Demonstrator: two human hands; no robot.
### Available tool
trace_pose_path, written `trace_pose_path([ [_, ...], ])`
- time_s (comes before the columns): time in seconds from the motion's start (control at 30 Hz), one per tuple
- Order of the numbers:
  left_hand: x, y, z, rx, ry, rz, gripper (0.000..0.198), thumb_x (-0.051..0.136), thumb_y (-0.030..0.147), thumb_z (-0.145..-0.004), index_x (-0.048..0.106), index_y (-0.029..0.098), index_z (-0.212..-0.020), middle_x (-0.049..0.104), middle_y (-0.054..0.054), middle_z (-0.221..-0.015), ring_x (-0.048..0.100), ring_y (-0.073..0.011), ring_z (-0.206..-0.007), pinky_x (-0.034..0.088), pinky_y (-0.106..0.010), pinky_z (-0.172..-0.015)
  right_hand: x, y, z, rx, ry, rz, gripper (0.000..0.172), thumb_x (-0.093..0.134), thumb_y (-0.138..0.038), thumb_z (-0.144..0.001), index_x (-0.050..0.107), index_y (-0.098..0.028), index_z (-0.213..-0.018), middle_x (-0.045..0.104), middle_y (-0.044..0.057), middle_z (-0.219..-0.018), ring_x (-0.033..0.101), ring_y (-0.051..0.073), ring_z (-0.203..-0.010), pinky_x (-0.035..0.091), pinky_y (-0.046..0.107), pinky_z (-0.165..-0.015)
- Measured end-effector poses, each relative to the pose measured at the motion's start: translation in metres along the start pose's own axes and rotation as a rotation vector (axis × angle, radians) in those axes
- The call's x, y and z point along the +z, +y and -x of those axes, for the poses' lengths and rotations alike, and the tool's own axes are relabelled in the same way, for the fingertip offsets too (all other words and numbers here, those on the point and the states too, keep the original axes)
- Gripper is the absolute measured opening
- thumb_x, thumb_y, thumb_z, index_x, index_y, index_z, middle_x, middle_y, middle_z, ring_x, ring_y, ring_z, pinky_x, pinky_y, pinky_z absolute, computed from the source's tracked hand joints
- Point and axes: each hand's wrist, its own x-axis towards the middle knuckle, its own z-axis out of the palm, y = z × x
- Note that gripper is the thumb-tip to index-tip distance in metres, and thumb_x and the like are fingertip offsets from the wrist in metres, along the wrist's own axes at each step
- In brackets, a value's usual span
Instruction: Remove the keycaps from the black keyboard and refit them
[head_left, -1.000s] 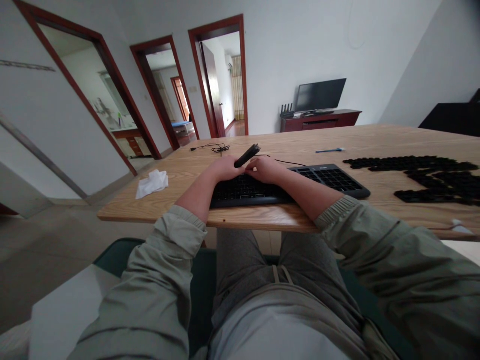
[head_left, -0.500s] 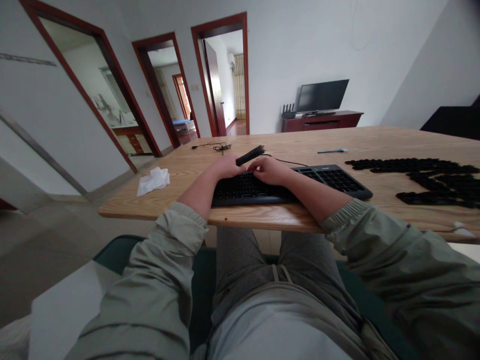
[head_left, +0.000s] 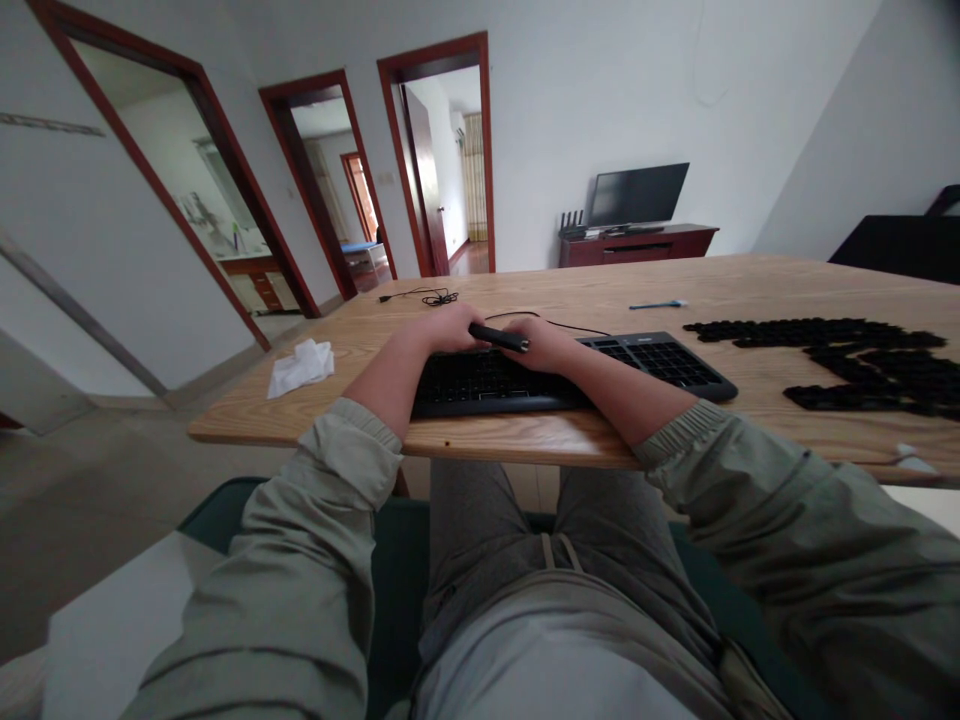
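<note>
Wooden counter [head_left: 315,425] carries a black keyboard [head_left: 487,385]. Above its middle, a black stick-shaped tool [head_left: 499,338] is held between the curled left hand [head_left: 448,330] and right hand [head_left: 544,345], pinched at its ends; loose black keycaps [head_left: 847,355] are heaped at two o'clock.

On the wooden table [head_left: 585,300], a black computer keyboard [head_left: 652,352] sits at the near edge, a crumpled white tissue [head_left: 300,369] to its left, loose black keycaps [head_left: 817,332] in rows to its right. Beyond the keyboard lie a coiled black cable [head_left: 440,297] and a slim blue stick [head_left: 658,304].
</note>
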Motion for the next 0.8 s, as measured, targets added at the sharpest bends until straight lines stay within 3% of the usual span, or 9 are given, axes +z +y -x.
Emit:
trace_pose_path([
  [0.23, -0.011, 0.011, -0.002, -0.009, -0.075, -0.126, 0.028, 0.063, 0.041, -0.072, 0.076, 0.019, -0.082, 0.069, -0.005, -0.072, 0.054, -0.0159, -0.059, 0.035, -0.029, -0.059, 0.000, -0.001, -0.003, 0.054, -0.043, 0.090, 0.014, 0.061, -0.022, -0.078, 0.073, -0.017, -0.082, 0.073, 0.006, -0.081, 0.060, 0.017, -0.073, 0.039, 0.025, -0.067],
  [0.43, -0.006, 0.012, 0.002, -0.017, -0.071, -0.207, 0.029, 0.058, 0.036, -0.074, 0.076, 0.022, -0.092, 0.073, -0.005, -0.085, 0.058, -0.0167, -0.068, 0.036, -0.027, -0.060, 0.001, -0.005, -0.002, 0.072, -0.032, 0.059, 0.018, 0.056, -0.024, -0.083, 0.073, -0.017, -0.084, 0.072, 0.005, -0.079, 0.059, 0.017, -0.071, 0.039, 0.025, -0.065],
  [0.53, 0.000, 0.005, 0.004, -0.019, -0.070, -0.156, 0.033, 0.057, 0.041, -0.078, 0.076, 0.021, -0.096, 0.074, -0.006, -0.088, 0.060, -0.0162, -0.069, 0.037, -0.025, -0.060, 0.001, -0.009, 0.001, 0.029, -0.032, 0.044, 0.023, 0.057, -0.021, -0.080, 0.073, -0.018, -0.095, 0.074, 0.005, -0.084, 0.061, 0.017, -0.074, 0.041, 0.025, -0.067],
  [0.67, 0.009, -0.002, 0.004, -0.032, -0.040, -0.106, 0.041, 0.055, 0.048, -0.082, 0.076, 0.018, -0.100, 0.075, -0.008, -0.094, 0.062, -0.0166, -0.073, 0.041, -0.024, -0.065, 0.003, -0.012, 0.004, 0.007, -0.016, 0.052, 0.046, 0.058, -0.018, -0.077, 0.068, -0.019, -0.122, 0.074, 0.006, -0.104, 0.063, 0.018, -0.084, 0.045, 0.026, -0.079],
  [0.8, 0.013, -0.002, 0.003, -0.041, -0.010, -0.103, 0.045, 0.052, 0.051, -0.084, 0.077, 0.016, -0.098, 0.075, -0.009, -0.093, 0.063, -0.0172, -0.074, 0.041, -0.025, -0.064, 0.005, -0.011, 0.004, 0.069, -0.039, 0.124, 0.045, 0.058, -0.020, -0.078, 0.068, -0.015, -0.122, 0.074, 0.010, -0.104, 0.064, 0.021, -0.085, 0.046, 0.028, -0.081],
])
